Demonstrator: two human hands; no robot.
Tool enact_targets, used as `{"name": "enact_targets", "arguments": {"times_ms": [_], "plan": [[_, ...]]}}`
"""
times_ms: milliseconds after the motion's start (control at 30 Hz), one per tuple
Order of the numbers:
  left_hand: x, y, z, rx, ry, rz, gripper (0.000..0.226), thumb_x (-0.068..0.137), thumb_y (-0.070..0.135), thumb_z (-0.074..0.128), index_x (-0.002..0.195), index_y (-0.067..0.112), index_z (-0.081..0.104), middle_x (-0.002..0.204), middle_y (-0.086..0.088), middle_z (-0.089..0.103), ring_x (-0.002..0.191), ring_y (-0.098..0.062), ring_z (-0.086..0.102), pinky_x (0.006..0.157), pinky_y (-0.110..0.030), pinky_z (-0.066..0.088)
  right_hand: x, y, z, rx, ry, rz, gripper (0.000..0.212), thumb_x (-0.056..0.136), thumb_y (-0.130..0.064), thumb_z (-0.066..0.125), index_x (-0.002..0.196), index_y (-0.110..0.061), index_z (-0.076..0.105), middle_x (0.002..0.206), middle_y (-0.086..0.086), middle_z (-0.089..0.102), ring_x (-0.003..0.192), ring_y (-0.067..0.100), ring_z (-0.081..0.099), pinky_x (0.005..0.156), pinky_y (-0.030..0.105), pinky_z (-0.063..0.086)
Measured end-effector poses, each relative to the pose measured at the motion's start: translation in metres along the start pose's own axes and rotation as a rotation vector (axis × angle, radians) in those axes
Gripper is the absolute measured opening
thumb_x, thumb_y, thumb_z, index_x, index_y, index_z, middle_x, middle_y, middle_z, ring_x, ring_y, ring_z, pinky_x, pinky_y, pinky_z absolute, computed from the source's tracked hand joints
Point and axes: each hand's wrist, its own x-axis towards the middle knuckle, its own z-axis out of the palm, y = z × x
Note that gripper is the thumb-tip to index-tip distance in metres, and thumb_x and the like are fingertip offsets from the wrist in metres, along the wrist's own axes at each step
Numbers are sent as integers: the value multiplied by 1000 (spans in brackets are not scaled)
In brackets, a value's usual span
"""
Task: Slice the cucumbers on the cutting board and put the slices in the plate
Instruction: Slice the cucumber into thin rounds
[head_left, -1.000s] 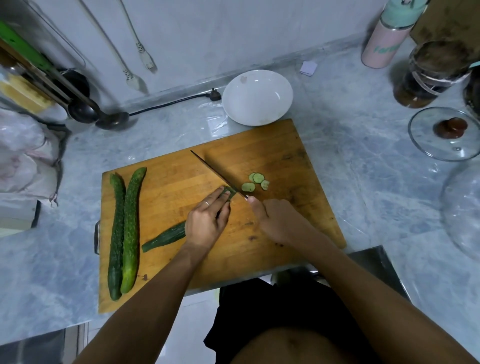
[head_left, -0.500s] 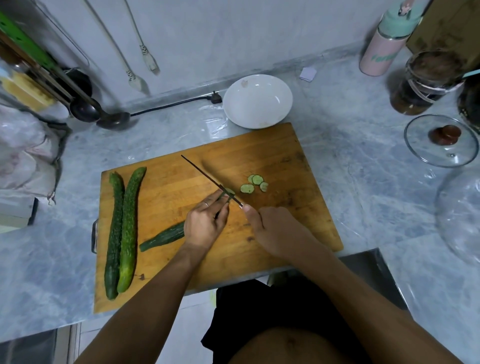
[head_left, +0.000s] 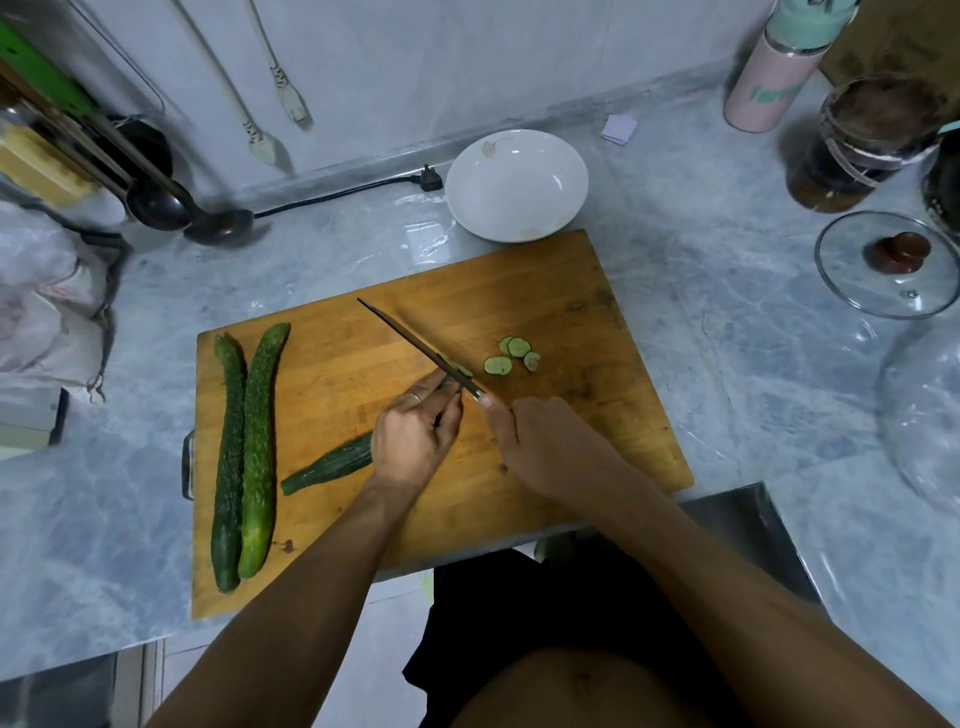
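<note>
A wooden cutting board (head_left: 545, 291) lies on the marble counter. My left hand (head_left: 415, 436) presses down on a cucumber (head_left: 332, 463), whose stem end sticks out to the left. My right hand (head_left: 540, 447) grips the handle of a knife (head_left: 415, 345); its blade lies across the cucumber's cut end beside my left fingertips. Several round slices (head_left: 511, 356) lie just right of the blade. Two whole cucumbers (head_left: 244, 447) lie side by side on the board's left part. A white plate (head_left: 517, 184) stands behind the board with nothing in it.
A glass lid (head_left: 891, 262) and a dark jar (head_left: 867, 140) stand at the right, a pink bottle (head_left: 769, 78) behind them. Ladles (head_left: 187, 215) and a black cord (head_left: 353, 192) lie at the back left. A plastic bag (head_left: 47, 306) sits at the far left.
The knife has shifted slightly left along the cucumber, with my left fingers drawing back. The slices beside the blade stay where they were.
</note>
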Motion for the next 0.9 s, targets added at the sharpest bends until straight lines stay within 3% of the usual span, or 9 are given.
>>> {"name": "enact_targets", "arguments": {"times_ms": [100,167,367,500,600,767,900], "plan": [[0,-1,1,9,7,1,25,91,19,61,108,8,76,120,-8,71,104,-24,70,81,-34,58,3,-1,1,-3,4,57,49,107,-44,23,95,-11,57,90,17,64,83,31,59,78,43,52],[0,0,1,16,10,1,24,88,15,64,107,7,76,119,-9,71,103,-25,70,80,-35,59,6,0,3,-18,-28,68,53,107,-47,22,97,-10,58,92,17,66,86,30,60,81,44,52],[-2,-1,1,-38,9,-45,24,90,16,70,113,13,75,123,-5,69,99,-22,71,73,-32,58,15,12,8,-3,-35,113,66,102,-61,18,82,-12,59,87,11,64,77,22,62,73,35,49],[-2,0,0,-64,-1,-53,26,92,19,66,116,12,74,125,-4,68,101,-21,70,76,-35,60,15,13,4,38,-41,112,65,102,-60,18,70,-17,55,68,2,60,61,13,59,65,29,45],[-1,0,-2,-72,-8,-56,27,92,20,65,115,10,74,123,-6,69,102,-22,70,80,-36,61,7,10,0,39,-36,96,63,103,-57,19,69,-17,54,66,1,58,62,14,58,67,31,47],[-1,7,-5,-45,19,-57,25,88,16,65,109,8,76,119,-9,71,98,-26,71,75,-36,59,-8,1,-3,2,-1,1,52,106,-49,23,68,-24,48,77,11,66,72,26,64,74,43,55],[-1,8,-6,-46,24,-29,23,87,14,64,105,7,77,118,-9,71,99,-26,71,78,-36,59,-10,2,0,38,12,16,61,106,-51,23,84,-8,62,81,11,69,80,27,65,81,46,54]]}}
